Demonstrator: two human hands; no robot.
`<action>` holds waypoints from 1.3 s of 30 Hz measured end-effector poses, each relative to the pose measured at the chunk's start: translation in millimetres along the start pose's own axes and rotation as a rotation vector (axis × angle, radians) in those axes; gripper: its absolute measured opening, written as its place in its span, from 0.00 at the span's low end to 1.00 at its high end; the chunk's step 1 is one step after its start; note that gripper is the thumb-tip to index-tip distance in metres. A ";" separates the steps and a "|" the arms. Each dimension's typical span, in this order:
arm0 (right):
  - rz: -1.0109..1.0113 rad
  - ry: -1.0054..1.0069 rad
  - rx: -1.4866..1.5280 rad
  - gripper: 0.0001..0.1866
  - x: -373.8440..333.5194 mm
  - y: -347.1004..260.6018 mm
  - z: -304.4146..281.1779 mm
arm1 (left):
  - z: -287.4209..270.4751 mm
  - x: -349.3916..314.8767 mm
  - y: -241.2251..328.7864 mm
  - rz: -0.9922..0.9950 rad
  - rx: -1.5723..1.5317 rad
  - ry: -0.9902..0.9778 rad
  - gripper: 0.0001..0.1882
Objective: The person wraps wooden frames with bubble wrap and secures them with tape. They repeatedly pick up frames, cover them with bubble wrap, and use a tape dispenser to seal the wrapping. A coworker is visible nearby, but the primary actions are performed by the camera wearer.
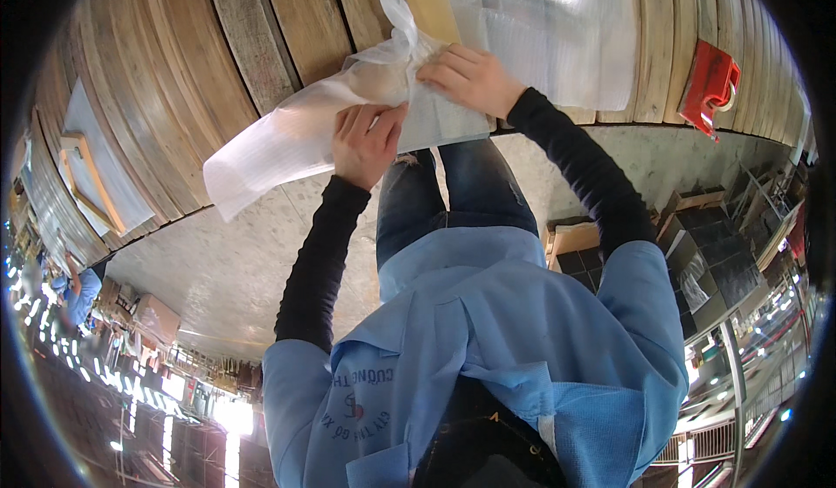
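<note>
A thin white foam sheet (296, 122) lies crumpled over the near edge of a slatted wooden table, with one corner hanging over the edge. My left hand (370, 142) has its fingers curled on the sheet's near part. Just right of it, my right hand (470, 79) presses bunched foam with closed fingers, at the near end of a pale wooden piece (428, 5). The foam hides that end. A wider stretch of translucent white sheeting (557, 35) lies flat to the right of the wood.
A red tape dispenser (710, 87) sits near the table's right edge. At the far left, a wooden frame (91, 183) lies on white sheeting. Stacked dark-topped boxes (714, 253) stand on the floor at right. Another person in blue (80, 292) is at the far left.
</note>
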State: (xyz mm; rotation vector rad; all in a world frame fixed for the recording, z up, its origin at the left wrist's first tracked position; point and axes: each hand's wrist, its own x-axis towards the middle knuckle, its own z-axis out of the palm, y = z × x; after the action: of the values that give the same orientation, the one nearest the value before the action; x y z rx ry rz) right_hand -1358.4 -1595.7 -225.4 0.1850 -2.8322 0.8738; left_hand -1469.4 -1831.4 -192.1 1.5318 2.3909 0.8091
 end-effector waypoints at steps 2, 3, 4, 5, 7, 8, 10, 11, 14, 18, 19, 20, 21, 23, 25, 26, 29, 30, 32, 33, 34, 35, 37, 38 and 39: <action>-0.018 0.002 -0.017 0.21 0.4 0.0 -7.0 | 7.2 5.0 3.8 -0.047 -0.065 -0.042 0.08; -0.063 0.033 -0.076 0.21 1.9 2.1 -16.6 | 7.7 5.4 2.8 -0.007 -0.036 -0.023 0.12; -0.111 0.065 -0.137 0.20 -0.2 5.3 -22.1 | 5.4 9.9 3.9 -0.035 0.022 0.017 0.16; -0.156 0.048 -0.165 0.20 -6.9 8.6 -23.3 | 1.6 16.1 5.4 -0.064 0.080 0.058 0.20; -0.245 0.010 -0.220 0.19 -20.2 13.0 -23.8 | 2.6 19.2 -4.5 -0.166 0.179 0.068 0.35; -0.246 0.030 -0.240 0.19 -25.0 14.0 -20.1 | 0.8 20.9 -13.1 -0.158 0.234 -0.010 0.35; -0.252 0.070 -0.282 0.20 -35.5 16.1 -7.4 | -4.5 24.3 -32.6 -0.143 0.343 -0.162 0.37; -0.235 0.087 -0.280 0.22 -39.7 16.3 -2.7 | -6.3 23.2 -45.1 -0.115 0.311 -0.221 0.37; -0.174 0.106 -0.300 0.27 -53.0 12.0 6.8 | -3.6 23.3 -68.1 -0.041 0.161 -0.238 0.36; -0.073 0.049 -0.295 0.33 -73.9 6.8 10.9 | -2.1 21.9 -70.3 0.047 0.183 -0.263 0.38; -0.047 0.034 -0.267 0.36 -79.7 8.0 11.1 | -7.4 25.6 -65.0 0.045 0.168 -0.297 0.39; 0.032 0.143 -0.275 0.38 -86.0 14.4 13.5 | -13.5 29.9 -59.8 0.045 0.155 -0.332 0.40; 0.109 0.252 -0.281 0.40 -91.3 26.2 17.5 | -20.7 34.1 -54.2 0.019 0.142 -0.379 0.41; 0.317 0.331 -0.279 0.38 -82.9 40.7 8.8 | -33.8 38.4 -45.0 -0.043 0.119 -0.473 0.43; 0.446 0.168 -0.335 0.32 -47.7 47.0 -9.7 | -39.5 34.6 -49.8 -0.006 0.047 -0.438 0.46; 0.518 0.090 -0.368 0.30 -32.4 48.1 -17.9 | -42.8 35.4 -52.4 0.023 0.009 -0.422 0.47; 0.522 -0.030 -0.449 0.31 -10.0 61.8 -26.7 | -66.0 38.3 -46.9 -0.011 -0.084 -0.470 0.47; 0.530 -0.009 -0.457 0.32 -9.3 68.3 -25.8 | -71.3 34.0 -48.9 0.021 -0.082 -0.473 0.47; 0.528 0.027 -0.472 0.33 -5.6 80.5 -24.2 | -77.6 18.6 -53.7 0.071 -0.077 -0.468 0.46; 0.524 0.052 -0.467 0.32 -4.3 81.3 -24.6 | -78.4 9.3 -52.7 0.083 -0.066 -0.457 0.46; 0.554 0.056 -0.466 0.32 -3.7 77.9 -24.8 | -77.2 -1.6 -52.8 0.097 -0.057 -0.445 0.45; 0.574 0.059 -0.460 0.33 -0.7 70.7 -24.8 | -76.9 -12.5 -52.5 0.100 -0.043 -0.430 0.45; 0.532 0.033 -0.423 0.34 -0.7 52.4 -25.8 | -70.9 -28.2 -53.9 0.179 -0.054 -0.380 0.45; 0.465 0.001 -0.387 0.35 -6.0 40.9 -23.3 | -69.4 -33.5 -52.4 0.212 -0.060 -0.352 0.45; 0.397 -0.032 -0.351 0.35 -11.8 30.2 -18.5 | -69.8 -38.1 -48.4 0.180 -0.085 -0.381 0.45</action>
State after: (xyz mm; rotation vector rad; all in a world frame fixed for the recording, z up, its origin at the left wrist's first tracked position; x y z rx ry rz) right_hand -1349.6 -1559.6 -229.2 -0.4241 -3.0421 0.4151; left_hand -1520.4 -1904.3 -164.9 1.7069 1.9474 0.5776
